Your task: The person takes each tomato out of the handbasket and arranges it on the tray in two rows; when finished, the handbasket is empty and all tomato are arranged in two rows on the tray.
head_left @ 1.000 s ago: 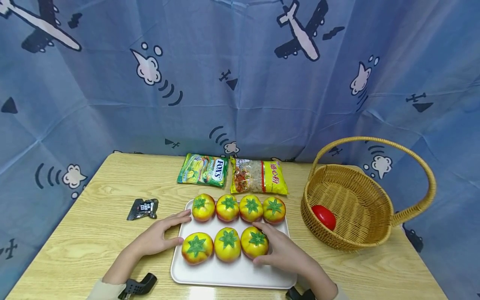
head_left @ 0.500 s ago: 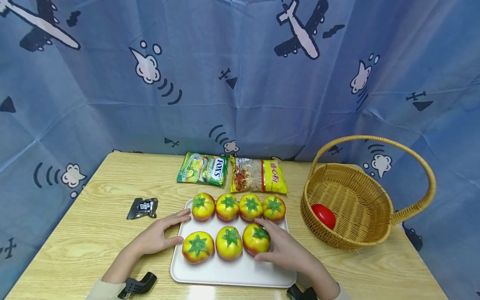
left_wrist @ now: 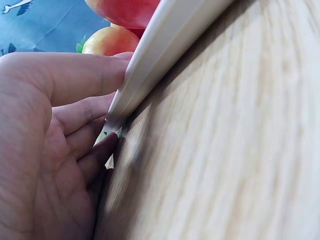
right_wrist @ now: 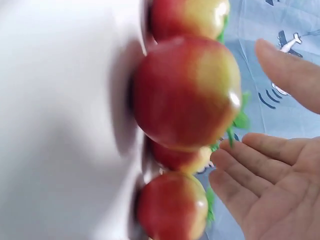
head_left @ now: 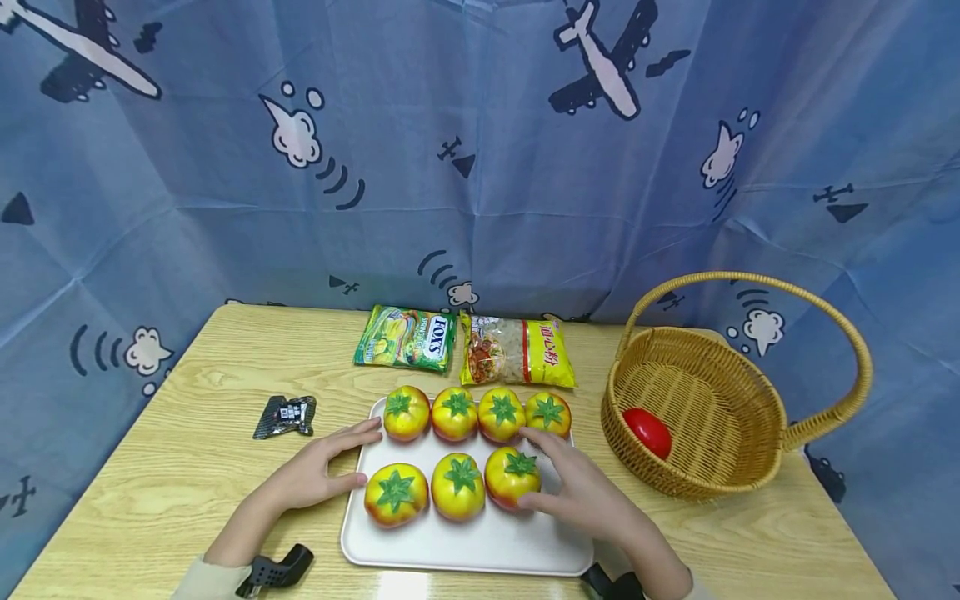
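A white tray (head_left: 465,546) bears several toy tomatoes, yellow and red with green star-shaped leaves, in two rows. My left hand (head_left: 318,468) rests against the tray's left rim, thumb and fingertips touching it; in the left wrist view the left hand (left_wrist: 60,130) meets the rim's side. Beside the front row's rightmost tomato (head_left: 513,478) is my right hand (head_left: 588,492), fingers spread and relaxed. The right wrist view shows a gap between that tomato (right_wrist: 185,92) and the right hand (right_wrist: 275,180). Its fingertips lie near the back row's right tomato (head_left: 548,417).
A wicker basket (head_left: 772,408) with a tall handle stands at the right, holding a red object (head_left: 648,433). Behind the tray lie a green FOX'S bag (head_left: 405,337) and a yellow pasta bag (head_left: 517,352). A small black packet (head_left: 285,417) lies left.
My right hand has shifted the front right tomato slightly right and back, then let go and drawn away to the right. The middle front tomato has moved slightly right. The left hand stays put.
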Available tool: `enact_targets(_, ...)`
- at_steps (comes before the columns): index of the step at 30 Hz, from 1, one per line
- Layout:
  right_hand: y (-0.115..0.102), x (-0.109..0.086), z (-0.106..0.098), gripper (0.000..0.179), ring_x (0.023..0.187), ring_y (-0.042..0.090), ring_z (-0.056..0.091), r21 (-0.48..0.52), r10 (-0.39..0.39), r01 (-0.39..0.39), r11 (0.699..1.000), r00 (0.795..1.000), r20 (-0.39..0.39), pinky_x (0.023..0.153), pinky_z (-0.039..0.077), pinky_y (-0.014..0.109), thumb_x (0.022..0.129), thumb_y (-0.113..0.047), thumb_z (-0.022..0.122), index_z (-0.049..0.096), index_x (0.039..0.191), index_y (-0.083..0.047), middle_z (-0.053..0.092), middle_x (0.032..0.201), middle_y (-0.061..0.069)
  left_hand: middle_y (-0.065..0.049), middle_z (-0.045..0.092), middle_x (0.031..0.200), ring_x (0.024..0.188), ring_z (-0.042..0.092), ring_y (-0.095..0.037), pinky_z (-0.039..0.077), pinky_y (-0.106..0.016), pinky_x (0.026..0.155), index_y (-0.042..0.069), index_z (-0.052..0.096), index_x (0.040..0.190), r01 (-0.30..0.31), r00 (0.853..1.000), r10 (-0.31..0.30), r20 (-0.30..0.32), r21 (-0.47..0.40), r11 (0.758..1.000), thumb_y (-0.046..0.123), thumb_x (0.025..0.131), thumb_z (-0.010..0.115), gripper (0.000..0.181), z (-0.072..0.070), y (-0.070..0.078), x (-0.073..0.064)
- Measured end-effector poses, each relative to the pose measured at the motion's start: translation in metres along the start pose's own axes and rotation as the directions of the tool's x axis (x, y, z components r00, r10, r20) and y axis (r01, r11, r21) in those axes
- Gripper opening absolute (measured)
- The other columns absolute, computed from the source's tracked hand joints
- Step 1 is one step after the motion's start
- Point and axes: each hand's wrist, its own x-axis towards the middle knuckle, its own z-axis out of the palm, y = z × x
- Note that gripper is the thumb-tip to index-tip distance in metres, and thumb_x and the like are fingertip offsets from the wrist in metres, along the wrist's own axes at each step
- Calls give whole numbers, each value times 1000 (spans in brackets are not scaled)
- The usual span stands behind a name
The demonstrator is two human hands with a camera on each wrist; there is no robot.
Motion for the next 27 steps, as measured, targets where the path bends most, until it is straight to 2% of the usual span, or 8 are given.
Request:
enact_targets(9, 7, -7, -29, 71, 129, 42, 44, -56, -46, 37, 998, 987, -152, 100, 39, 61, 82, -34, 73, 43, 141, -11, 45, 144, 16, 0, 37, 152, 139, 33, -34, 29, -59, 109, 17, 52, 138, 18, 1000, -18, 10, -6, 1000, 42, 85, 67, 60, 0, 1, 0)
enact_targets(12, 13, -10, -41, 69, 125, 38, 48, -83, -64, 48, 995, 978, -198, 98, 45, 56, 83, -30, 73, 43, 141, -10, 47, 142, 15, -3, 36, 152, 138, 33, -36, 29, -60, 108, 16, 51, 138, 6, 1000, -6, 15, 1, 1000, 41, 87, 65, 59, 0, 1, 0)
enact_targets(16, 22, -15, -56, 66, 123, 39, 51, -110, -81, 56, 992, 966, -244, 96, 46, 55, 84, -24, 72, 42, 141, -10, 48, 140, 16, -5, 36, 152, 138, 33, -37, 29, -60, 108, 14, 51, 138, -1, 1000, 1, 19, -2, 1000, 40, 87, 65, 59, 0, 1, 0)
enact_targets(22, 39, -21, -82, 62, 125, 44, 45, -130, -16, -17, 991, 968, -249, 96, 39, 63, 87, -29, 69, 43, 140, -9, 46, 140, 20, -4, 37, 151, 138, 33, -36, 29, -60, 108, 14, 51, 137, -3, 1000, 3, 10, -2, 1000, 40, 86, 66, 59, 0, 0, 0)
enact_targets(27, 57, -28, -100, 56, 124, 44, 46, -144, -3, -27, 989, 979, -205, 93, 40, 65, 91, -26, 64, 43, 139, -5, 49, 137, 21, -5, 37, 151, 138, 34, -37, 30, -60, 108, 14, 51, 137, -8, 1000, 8, 1, 11, 1000, 40, 86, 66, 60, 1, -1, 0)
